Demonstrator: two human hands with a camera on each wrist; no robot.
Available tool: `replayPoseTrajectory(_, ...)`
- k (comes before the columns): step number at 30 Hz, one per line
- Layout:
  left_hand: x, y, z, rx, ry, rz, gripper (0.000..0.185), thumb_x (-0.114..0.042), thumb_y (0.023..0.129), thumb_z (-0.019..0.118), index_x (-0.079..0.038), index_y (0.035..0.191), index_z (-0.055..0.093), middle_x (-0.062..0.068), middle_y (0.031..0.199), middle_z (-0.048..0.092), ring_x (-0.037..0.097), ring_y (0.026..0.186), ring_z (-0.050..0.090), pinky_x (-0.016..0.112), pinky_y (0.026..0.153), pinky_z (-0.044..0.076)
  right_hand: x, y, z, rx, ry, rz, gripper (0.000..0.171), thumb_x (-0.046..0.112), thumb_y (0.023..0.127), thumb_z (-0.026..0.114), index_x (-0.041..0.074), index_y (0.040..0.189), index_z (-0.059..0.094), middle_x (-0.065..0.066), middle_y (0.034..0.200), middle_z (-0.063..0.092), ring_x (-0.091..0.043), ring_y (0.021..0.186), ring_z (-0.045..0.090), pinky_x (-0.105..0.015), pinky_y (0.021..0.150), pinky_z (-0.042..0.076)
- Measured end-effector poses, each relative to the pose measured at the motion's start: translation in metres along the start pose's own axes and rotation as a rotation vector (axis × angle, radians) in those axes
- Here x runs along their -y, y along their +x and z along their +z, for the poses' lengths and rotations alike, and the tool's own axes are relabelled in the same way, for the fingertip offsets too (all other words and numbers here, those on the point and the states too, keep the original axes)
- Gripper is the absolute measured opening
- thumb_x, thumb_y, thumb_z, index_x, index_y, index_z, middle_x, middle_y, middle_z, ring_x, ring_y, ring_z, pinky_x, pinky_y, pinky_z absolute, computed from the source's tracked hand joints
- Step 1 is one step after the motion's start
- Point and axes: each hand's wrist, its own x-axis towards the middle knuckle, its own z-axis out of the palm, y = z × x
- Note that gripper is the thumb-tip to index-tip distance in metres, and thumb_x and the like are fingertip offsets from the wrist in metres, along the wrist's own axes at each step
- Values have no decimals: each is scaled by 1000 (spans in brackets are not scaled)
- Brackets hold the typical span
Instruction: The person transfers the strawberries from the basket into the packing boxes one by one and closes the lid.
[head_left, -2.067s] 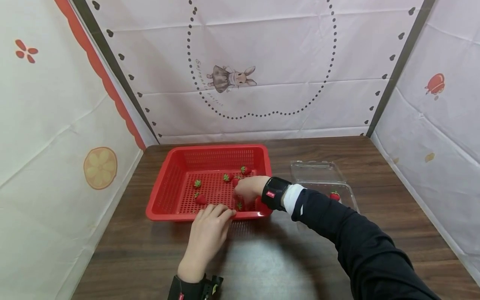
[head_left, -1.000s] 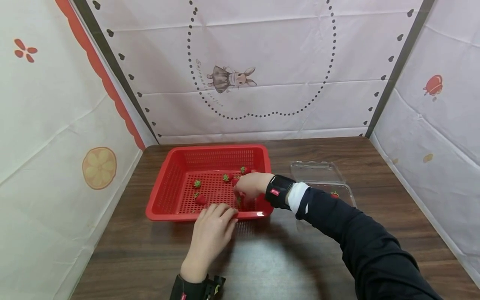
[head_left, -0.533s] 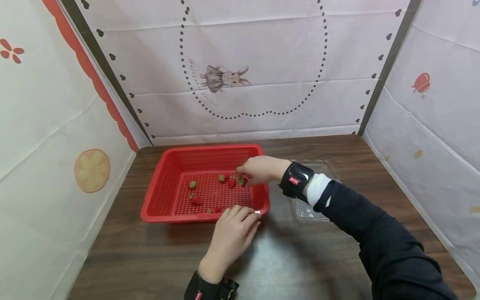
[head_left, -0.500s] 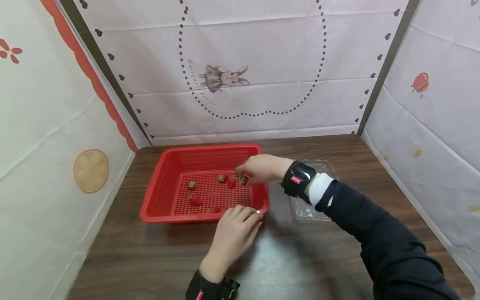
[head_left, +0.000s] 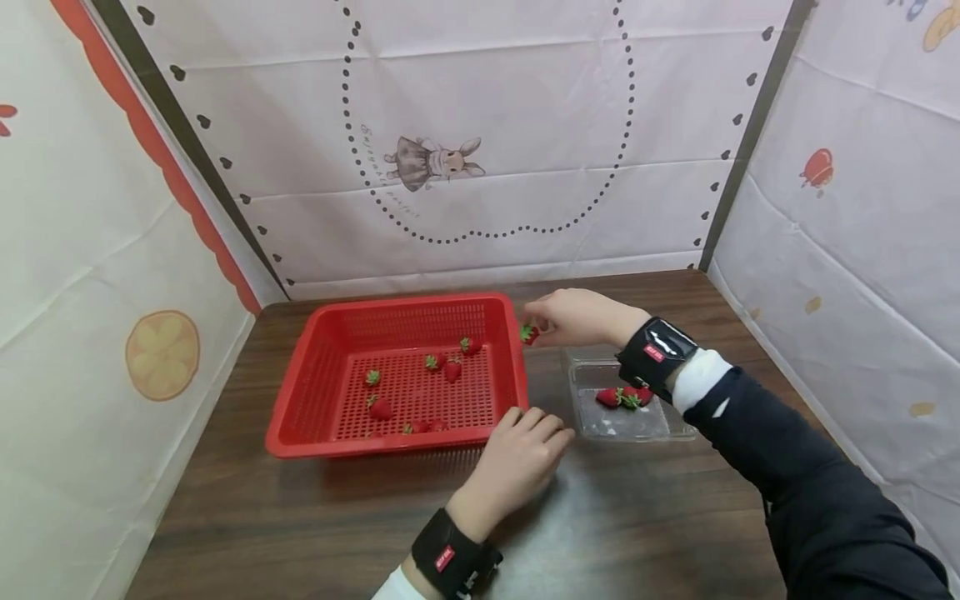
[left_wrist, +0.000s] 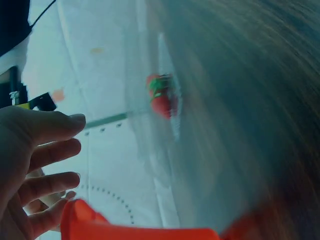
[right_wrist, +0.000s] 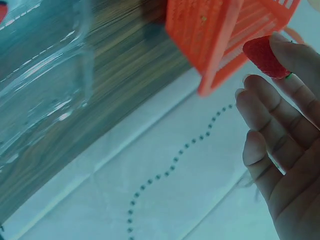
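Right hand [head_left: 577, 317] pinching a strawberry [head_left: 528, 332] above the red basket [head_left: 300, 392] rim; clear box [head_left: 660, 425] just right, nearer the body. Left hand [head_left: 525, 458] relaxed, holding nothing.

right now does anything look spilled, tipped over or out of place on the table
Nothing stands out. The red basket sits flat with strawberries loose inside, the clear plastic clamshell lies open beside it with two strawberries in it, and the right hand pinches one strawberry above the basket's right rim. No fruit lies on the wooden table.
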Motion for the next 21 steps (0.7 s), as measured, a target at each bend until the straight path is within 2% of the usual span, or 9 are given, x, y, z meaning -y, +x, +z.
replayPoseTrajectory(4,-7,9,5,36,64,64,21,-20,91,68,-22,111,76,-8,106,68,13,99,60,31,85,44,-11,-19,-2,-14,-5,44,23,21,89,79,12,107,69,4,84,66,-11,75,61,-33,68,50)
replayPoseTrajectory(8,-12,14,13,68,69,95,22,-19,94,64,-22,113,75,-8,106,67,13,96,59,29,81,45,-20,-35,-2,-7,-25,104,23,20,88,79,11,108,69,4,84,65,-12,75,60,-35,68,50)
replayPoseTrajectory(15,-17,16,33,52,64,63,25,-18,93,67,-16,117,74,-4,104,68,14,91,60,27,73,48,-32,-54,6,43,-30,185,26,20,88,79,10,111,70,4,83,63,-11,72,57,-34,66,48)
replayPoseTrajectory(21,-18,17,41,61,97,57,27,-21,91,70,-17,117,74,-4,105,68,13,92,61,27,72,48,-38,-66,20,84,24,230,26,20,89,78,10,111,70,5,79,62,-10,68,55,-32,63,47)
